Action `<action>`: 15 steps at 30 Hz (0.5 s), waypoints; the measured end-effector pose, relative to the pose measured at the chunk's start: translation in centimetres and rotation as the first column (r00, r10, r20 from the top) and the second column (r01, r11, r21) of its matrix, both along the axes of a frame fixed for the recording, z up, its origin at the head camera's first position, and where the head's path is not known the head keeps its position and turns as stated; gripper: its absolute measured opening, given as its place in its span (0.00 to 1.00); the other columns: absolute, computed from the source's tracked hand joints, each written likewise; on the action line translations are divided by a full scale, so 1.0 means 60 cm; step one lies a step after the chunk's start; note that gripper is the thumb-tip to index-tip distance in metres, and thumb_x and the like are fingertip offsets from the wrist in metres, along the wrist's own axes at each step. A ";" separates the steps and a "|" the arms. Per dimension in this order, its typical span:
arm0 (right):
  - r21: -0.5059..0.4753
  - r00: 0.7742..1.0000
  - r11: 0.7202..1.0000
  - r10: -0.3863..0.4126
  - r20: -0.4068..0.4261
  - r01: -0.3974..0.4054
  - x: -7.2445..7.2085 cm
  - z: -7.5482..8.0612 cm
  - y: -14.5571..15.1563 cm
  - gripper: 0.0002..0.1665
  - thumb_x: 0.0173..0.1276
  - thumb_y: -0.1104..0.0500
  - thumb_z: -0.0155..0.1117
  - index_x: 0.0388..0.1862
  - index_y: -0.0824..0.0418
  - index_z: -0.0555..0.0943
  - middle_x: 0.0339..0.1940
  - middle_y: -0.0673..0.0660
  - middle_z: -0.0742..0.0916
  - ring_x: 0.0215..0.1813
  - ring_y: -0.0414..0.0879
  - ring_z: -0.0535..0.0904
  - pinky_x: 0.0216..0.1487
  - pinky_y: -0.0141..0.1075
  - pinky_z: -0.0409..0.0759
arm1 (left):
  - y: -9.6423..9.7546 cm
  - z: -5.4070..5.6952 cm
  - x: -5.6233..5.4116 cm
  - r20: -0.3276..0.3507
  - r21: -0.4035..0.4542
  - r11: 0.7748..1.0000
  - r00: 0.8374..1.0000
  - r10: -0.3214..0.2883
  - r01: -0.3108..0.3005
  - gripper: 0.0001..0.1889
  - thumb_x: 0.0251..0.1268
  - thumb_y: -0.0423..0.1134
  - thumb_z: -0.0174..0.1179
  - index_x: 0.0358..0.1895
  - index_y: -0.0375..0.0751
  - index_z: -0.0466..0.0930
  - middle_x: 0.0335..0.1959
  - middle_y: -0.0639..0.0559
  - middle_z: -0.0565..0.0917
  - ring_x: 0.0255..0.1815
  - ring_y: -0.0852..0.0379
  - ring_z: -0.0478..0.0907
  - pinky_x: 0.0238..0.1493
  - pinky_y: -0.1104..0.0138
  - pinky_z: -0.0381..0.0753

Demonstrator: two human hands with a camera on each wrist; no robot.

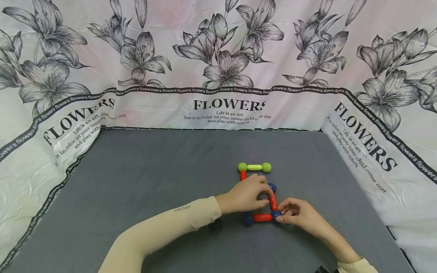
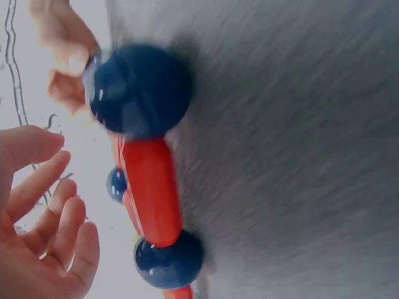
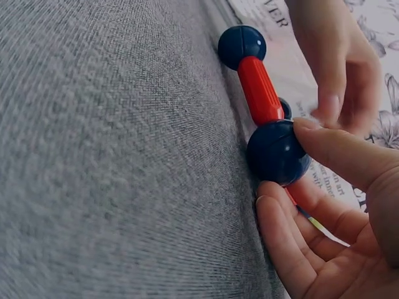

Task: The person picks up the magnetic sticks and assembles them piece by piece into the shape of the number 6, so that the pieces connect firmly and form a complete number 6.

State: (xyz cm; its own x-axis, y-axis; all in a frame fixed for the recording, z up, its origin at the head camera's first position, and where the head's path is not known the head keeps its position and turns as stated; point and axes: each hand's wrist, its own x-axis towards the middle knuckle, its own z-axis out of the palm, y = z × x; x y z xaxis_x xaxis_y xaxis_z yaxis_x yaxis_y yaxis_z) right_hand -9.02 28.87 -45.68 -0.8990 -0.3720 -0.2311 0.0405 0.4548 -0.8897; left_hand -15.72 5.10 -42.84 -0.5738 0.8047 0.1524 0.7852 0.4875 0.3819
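Magnetic-looking balls and rods lie joined on the grey table. My right hand pinches a blue ball at the near right corner between thumb and fingers. From that ball one red rod runs left to another blue ball. A second red rod leads away to a farther blue ball. My left hand hovers over the shape with its fingers loosely bent, beside the second rod. In the left wrist view its fingers are spread and hold nothing. It hides part of the shape's left side.
At the far end, a yellow-green rod joins two green balls, with a red rod coming toward me. A dark round thing shows below the left wrist. Flower-printed cloth borders the grey table.
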 end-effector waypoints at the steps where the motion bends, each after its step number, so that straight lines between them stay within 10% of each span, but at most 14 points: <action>1: -0.002 1.000 1.000 0.000 0.006 0.000 -0.001 -0.001 0.001 0.22 0.64 0.57 0.71 0.49 0.71 0.77 0.32 0.56 0.87 0.33 0.40 0.84 0.34 0.33 0.82 | 0.006 0.000 -0.008 -0.010 -0.011 1.000 1.000 -0.015 0.015 0.12 0.65 0.45 0.65 0.50 0.54 0.86 0.46 0.57 0.79 0.40 0.63 0.68 0.38 0.79 0.66; 15: -0.037 1.000 0.999 -0.009 0.014 0.009 -0.001 -0.006 0.003 0.23 0.63 0.57 0.72 0.48 0.72 0.77 0.29 0.47 0.85 0.31 0.35 0.81 0.34 0.31 0.80 | 0.060 -0.016 -0.048 -0.016 -0.250 0.959 0.990 -0.139 0.130 0.14 0.64 0.44 0.67 0.52 0.64 0.84 0.64 0.56 0.74 0.59 0.57 0.69 0.58 0.67 0.75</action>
State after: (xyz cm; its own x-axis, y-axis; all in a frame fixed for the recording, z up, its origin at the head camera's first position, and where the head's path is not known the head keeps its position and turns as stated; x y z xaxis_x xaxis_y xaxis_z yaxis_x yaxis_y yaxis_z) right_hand -9.10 29.03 -46.02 -0.8991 -0.3724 -0.2300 0.0574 0.4207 -0.9054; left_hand -18.59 8.68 -43.81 -0.4557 0.8891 -0.0443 0.8602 0.4526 0.2352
